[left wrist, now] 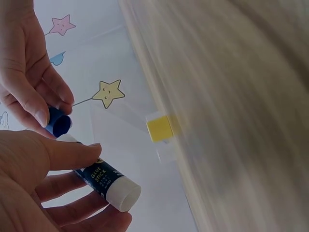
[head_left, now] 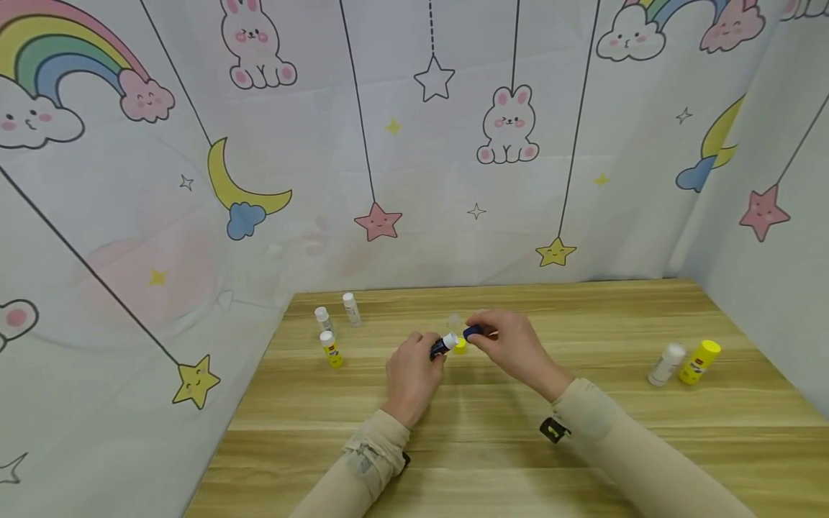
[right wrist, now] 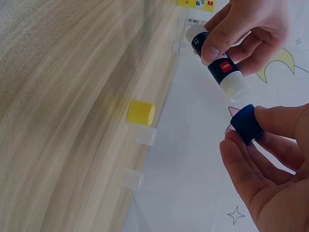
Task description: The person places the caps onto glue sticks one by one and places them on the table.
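wood-grain table [head_left: 492, 446] with glue sticks [head_left: 700, 362], caps [right wrist: 140, 113]

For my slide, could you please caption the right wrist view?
Left hand holds a glue stick; right hand pinches a blue cap.

Soft light, faint shadows, dimmer wrist views

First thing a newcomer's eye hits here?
Likely the cartoon backdrop, with rabbits, stars and rainbows behind the wooden table. Next, above the table, the left hand holds a navy glue stick and the right hand a blue cap, just apart from it. A bright yellow glue stick stands on the table's right side, beside a white tube.
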### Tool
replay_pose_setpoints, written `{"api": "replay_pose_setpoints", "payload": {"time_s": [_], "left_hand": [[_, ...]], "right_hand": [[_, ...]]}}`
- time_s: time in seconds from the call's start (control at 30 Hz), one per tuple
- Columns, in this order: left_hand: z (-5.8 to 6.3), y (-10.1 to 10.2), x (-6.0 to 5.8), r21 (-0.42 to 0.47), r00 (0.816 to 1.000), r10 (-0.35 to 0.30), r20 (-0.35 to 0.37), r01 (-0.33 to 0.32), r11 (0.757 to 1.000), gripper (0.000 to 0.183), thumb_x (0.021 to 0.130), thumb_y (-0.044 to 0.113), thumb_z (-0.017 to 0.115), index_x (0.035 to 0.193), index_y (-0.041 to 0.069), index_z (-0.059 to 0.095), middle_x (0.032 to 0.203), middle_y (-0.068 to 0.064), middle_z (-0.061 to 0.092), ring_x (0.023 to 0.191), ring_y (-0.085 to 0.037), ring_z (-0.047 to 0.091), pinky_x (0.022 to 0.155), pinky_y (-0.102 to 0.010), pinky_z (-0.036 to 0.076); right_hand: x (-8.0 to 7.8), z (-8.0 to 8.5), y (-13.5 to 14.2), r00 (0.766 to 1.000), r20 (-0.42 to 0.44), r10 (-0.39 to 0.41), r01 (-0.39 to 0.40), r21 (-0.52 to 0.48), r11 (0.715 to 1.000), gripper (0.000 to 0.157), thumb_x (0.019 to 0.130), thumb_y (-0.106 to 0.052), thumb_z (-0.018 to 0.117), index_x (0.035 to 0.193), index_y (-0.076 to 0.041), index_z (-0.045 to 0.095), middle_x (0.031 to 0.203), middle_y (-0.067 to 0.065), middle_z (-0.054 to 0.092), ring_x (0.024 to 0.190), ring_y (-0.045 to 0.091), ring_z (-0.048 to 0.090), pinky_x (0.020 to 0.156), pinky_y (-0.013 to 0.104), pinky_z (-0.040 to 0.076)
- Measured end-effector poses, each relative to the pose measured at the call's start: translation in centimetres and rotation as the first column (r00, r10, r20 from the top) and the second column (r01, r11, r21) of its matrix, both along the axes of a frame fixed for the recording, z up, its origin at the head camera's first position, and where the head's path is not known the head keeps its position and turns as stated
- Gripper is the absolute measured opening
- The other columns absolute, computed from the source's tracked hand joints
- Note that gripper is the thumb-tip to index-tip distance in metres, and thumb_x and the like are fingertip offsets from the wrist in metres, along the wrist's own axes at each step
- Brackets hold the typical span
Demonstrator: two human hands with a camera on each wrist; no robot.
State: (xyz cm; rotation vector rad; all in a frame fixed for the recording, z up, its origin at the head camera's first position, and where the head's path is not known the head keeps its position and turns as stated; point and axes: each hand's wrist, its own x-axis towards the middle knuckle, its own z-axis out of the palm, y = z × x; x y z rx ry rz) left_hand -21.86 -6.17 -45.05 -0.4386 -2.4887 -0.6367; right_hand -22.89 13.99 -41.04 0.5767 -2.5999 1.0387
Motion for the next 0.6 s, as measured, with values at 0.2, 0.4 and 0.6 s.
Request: {"api": "replay_pose_setpoints", "payload": {"time_s": [0.2, 0.4, 0.6], "left_hand": [[0.04, 0.15, 0.09, -0.008, 1.0, -0.008, -0.01, 0.008, 1.0, 0.024, 0.081, 0.016, 0.086, 0.102, 0.015, 0.073, 0.087, -0.002, 0.066, 0.071, -0.021, 0.066, 0.057, -0.037, 0.054], [0.0, 0.26, 0.19, -0.008, 1.0, -0.009, -0.012, 0.009, 1.0, 0.024, 0.081, 0.018, 0.086, 0.102, 0.015, 0.074, 0.087, -0.002, 0.066, 0.071, -0.02, 0.066, 0.058, -0.037, 0.053], [-0.04, 0.36, 0.26, -0.006, 1.0, -0.017, -0.023, 0.017, 1.0, 0.023, 0.081, 0.018, 0.086, 0.101, 0.015, 0.074, 0.085, -0.001, 0.065, 0.069, -0.019, 0.064, 0.056, -0.035, 0.052]], "right_hand": [[0.11, -0.03, -0.06, 1.0, -0.016, 0.006, -0.006, -0.006, 1.0, 0.019, 0.091, -0.017, 0.077, 0.11, -0.016, 0.076, 0.1, -0.005, 0.072, 0.084, 0.005, 0.068, 0.074, 0.029, 0.058], [0.16, -0.12, -0.25, 1.0, 0.0, 0.013, -0.013, -0.019, 1.0, 0.017, 0.091, -0.018, 0.077, 0.108, -0.017, 0.076, 0.099, -0.006, 0.071, 0.082, 0.005, 0.068, 0.072, 0.026, 0.057], [0.25, -0.31, -0.48, 1.0, -0.014, 0.018, -0.018, -0.034, 0.999, 0.015, 0.09, -0.015, 0.078, 0.105, -0.015, 0.076, 0.095, -0.006, 0.071, 0.079, 0.004, 0.067, 0.071, 0.026, 0.058]]}}
